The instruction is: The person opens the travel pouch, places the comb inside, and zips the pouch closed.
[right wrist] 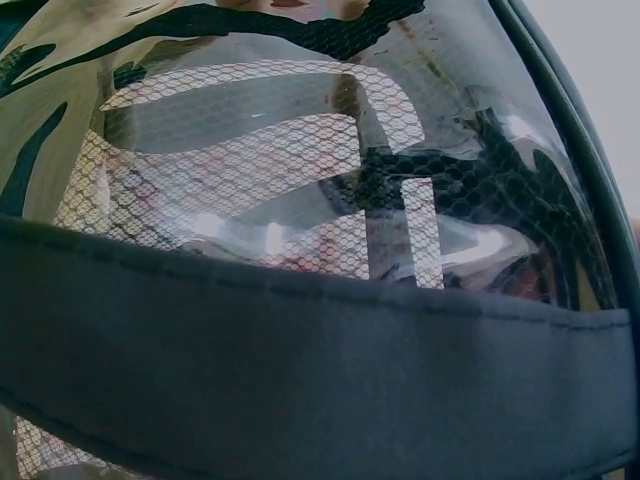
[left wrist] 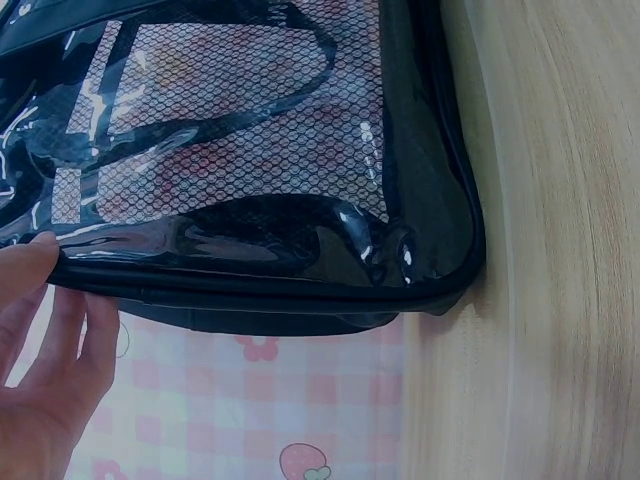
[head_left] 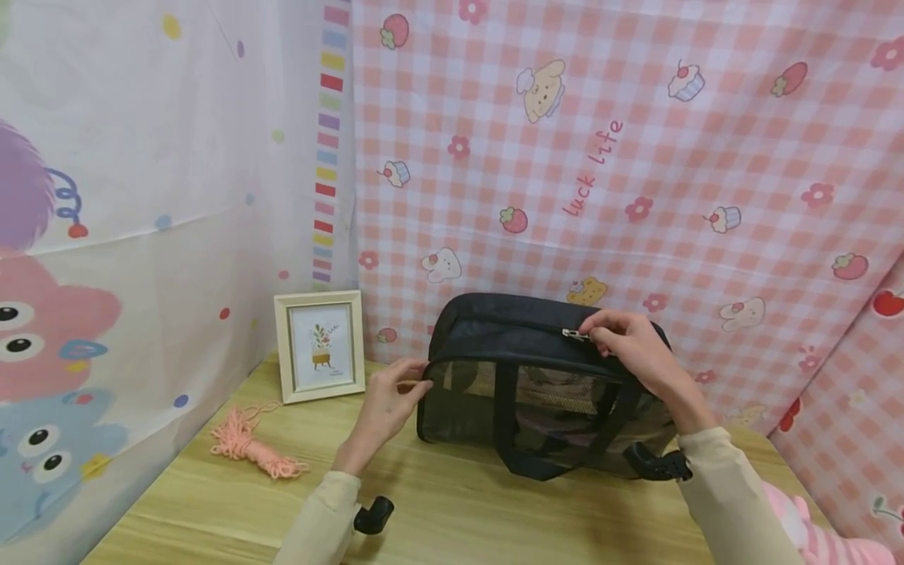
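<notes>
A black zippered bag with clear side panels stands upright on the wooden table. Its handle strap hangs down the front. At the left top corner, my left hand pinches the piped edge between thumb and fingers. My right hand pinches the metal zipper pull on top, towards the bag's right end. Through the clear panel in the left wrist view shows a mesh back. The strap fills the lower right wrist view, where the right hand's fingers are hidden.
A cream picture frame stands left of the bag. Before it lies a bundle of pink yarn. A pink striped plush item sits by the right forearm. Patterned cloths hang behind and at both sides.
</notes>
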`<state>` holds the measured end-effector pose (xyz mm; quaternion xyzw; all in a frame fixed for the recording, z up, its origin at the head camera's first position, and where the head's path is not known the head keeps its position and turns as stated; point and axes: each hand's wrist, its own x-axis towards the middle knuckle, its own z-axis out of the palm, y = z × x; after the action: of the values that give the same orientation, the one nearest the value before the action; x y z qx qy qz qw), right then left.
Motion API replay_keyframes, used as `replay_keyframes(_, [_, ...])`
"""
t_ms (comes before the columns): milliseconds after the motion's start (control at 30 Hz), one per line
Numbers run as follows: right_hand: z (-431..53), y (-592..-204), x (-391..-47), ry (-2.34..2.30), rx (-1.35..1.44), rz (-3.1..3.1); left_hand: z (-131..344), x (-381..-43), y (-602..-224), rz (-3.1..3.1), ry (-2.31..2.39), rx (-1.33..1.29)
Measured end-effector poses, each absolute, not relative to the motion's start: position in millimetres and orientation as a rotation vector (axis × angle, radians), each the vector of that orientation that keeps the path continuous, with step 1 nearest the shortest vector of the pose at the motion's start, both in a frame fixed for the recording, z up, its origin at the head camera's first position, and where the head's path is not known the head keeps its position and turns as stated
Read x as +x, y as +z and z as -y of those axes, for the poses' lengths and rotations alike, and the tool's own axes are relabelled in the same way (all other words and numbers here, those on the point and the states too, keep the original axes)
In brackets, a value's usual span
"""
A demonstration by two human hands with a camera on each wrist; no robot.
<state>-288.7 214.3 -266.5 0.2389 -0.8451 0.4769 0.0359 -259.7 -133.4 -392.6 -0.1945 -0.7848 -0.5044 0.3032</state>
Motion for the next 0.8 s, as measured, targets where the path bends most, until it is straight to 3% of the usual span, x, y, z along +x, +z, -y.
replay_keyframes(800, [-230.7,-271.5,-290.3,1.403,0.768,2.562,134.1,-258.8,-392.5,2.107,-1.333,-0.507])
